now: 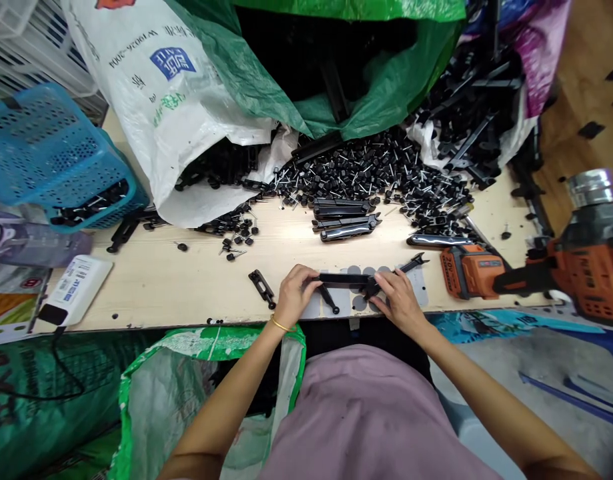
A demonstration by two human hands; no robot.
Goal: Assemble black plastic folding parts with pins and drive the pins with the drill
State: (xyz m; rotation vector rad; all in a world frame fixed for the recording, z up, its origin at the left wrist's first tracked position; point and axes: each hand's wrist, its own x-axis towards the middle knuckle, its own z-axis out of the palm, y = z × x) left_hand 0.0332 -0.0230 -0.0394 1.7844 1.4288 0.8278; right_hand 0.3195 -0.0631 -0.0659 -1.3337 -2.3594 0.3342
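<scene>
Fingers of the left hand (295, 297) and right hand (400, 300) clamp opposite ends of a black bar (343, 279) — likely for steadiness. Beyond them lie stacked bars (343, 223), seemingly handy.

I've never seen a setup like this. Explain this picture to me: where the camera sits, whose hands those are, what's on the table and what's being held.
There is no machine arm here, only one person's two bare hands. The single picture comes from a camera worn on that person's head, looking forward and down.

The left hand holds one end of a long black part; the fingers of the right hand are at its other end. Just how the pieces there fit together is too small to tell.

On the light wooden table, farther back, lie more long black parts and a heap of small black pieces with metal pins. Around these are a white bag, a blue basket and an orange-and-black power tool.
</scene>
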